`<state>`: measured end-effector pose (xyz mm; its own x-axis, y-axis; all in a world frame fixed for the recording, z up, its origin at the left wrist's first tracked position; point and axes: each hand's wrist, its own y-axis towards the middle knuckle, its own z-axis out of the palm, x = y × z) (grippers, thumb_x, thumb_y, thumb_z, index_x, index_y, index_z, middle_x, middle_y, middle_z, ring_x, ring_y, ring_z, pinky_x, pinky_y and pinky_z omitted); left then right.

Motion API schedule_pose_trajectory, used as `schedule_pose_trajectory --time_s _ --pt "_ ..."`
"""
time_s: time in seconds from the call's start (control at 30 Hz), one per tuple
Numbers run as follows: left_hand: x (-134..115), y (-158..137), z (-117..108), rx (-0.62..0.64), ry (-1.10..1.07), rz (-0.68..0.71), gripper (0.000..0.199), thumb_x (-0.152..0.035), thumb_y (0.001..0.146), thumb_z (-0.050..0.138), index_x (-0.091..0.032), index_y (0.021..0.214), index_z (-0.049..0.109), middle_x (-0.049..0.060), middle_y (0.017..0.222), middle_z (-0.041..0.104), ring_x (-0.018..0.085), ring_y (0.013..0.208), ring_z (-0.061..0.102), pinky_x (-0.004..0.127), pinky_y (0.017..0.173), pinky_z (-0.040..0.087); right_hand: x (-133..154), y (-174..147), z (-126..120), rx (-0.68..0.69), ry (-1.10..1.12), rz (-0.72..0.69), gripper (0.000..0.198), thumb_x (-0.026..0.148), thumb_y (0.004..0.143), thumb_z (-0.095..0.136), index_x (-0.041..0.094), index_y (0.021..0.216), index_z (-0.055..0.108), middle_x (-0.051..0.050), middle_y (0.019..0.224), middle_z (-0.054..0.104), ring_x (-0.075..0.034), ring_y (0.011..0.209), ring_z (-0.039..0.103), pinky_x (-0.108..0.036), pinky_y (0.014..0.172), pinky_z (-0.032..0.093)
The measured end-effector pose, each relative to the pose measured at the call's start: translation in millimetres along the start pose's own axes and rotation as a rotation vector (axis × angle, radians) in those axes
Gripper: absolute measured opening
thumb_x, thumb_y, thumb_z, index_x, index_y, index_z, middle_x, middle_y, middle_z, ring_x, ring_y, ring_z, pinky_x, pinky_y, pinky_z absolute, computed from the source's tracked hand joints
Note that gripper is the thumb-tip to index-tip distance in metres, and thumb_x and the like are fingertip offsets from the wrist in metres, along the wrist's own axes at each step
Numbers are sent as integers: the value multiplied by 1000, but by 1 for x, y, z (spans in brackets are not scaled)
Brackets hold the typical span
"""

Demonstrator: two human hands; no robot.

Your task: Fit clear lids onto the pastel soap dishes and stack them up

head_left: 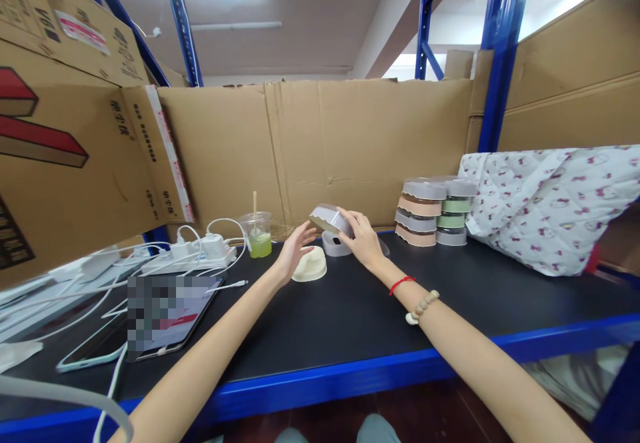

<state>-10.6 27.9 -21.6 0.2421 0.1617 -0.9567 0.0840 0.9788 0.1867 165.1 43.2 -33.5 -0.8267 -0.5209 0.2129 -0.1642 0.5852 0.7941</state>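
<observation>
My right hand [361,238] grips a small round container with a grey lid [327,218], tilted and lifted just above the black shelf surface [325,316]. Under it sits a clear lidded cup [336,246]. My left hand [295,248] is open, fingers spread, reaching toward the held container and hovering over a cream-coloured round piece [311,268] that lies on the shelf. A red string and a bead bracelet [421,307] circle my right wrist.
Stacks of lidded round containers [434,211] stand at the back right beside a patterned cloth [550,203]. A plastic cup of green drink [259,234], a power strip with cables [193,255], a tablet [165,310] and a phone [93,350] sit left. Cardboard walls [320,143] surround the shelf.
</observation>
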Motion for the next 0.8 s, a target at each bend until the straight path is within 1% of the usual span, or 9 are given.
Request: schedule_pose_trajectory --time_s 0.1,0.17,0.23,0.3,0.4,0.47,0.6,0.67,0.8 --pt "2 0 -4 -8 222 90 37 -32 82 43 -17 113 57 11 118 60 22 115 52 35 98 38 -15 1 -4 -34 -42 118 46 23 84 48 29 129 52 -8 122 51 -25 113 46 -40 86 51" --pt "5 -1 -7 -8 505 209 33 -28 79 48 -18 108 59 10 117 60 23 117 50 35 102 33 -29 1 -9 -53 -89 192 43 20 84 44 28 125 55 -9 124 50 -26 115 44 -41 84 51" --pt "9 -1 -10 57 841 299 32 -25 77 51 -20 106 61 9 122 58 24 122 46 37 105 28 -44 -2 -14 -90 -127 254 44 16 83 42 27 123 57 -10 125 49 -27 117 43 -43 83 51" --pt "13 -3 -13 142 1132 286 30 -26 79 50 -22 106 63 8 130 53 25 126 40 41 106 26 -59 -6 -18 -112 -158 305 44 11 81 42 27 118 60 -10 124 50 -28 116 43 -44 83 50" --pt "15 -4 -15 210 1392 178 28 -31 84 44 -23 101 65 9 132 49 28 126 40 43 103 29 -74 -12 -21 -70 -202 301 44 4 74 45 26 105 66 -10 119 52 -27 113 45 -44 88 45" --pt "14 -5 -15 210 1475 125 28 -32 86 42 -22 97 65 10 125 53 27 121 45 42 100 33 -76 -14 -20 -16 -243 305 35 6 72 51 25 96 68 -9 116 54 -27 111 46 -46 91 41" --pt "10 -6 -16 151 1563 83 27 -30 84 41 -20 95 64 11 115 56 26 112 51 38 95 36 -72 -14 -14 51 -346 397 11 27 74 60 22 79 68 -11 109 58 -29 105 50 -50 90 38" --pt "11 -5 -17 90 1581 75 30 -29 82 42 -20 105 61 12 117 54 27 114 50 38 95 36 -71 -14 -11 68 -392 411 12 29 75 59 20 73 67 -13 104 59 -30 101 52 -51 87 39" --pt "15 -4 -17 -10 1540 -27 53 -32 79 44 -19 130 46 16 127 49 32 120 44 43 96 33 -69 -13 -10 132 -457 430 13 28 71 62 17 66 65 -17 99 60 -34 99 52 -54 83 39"
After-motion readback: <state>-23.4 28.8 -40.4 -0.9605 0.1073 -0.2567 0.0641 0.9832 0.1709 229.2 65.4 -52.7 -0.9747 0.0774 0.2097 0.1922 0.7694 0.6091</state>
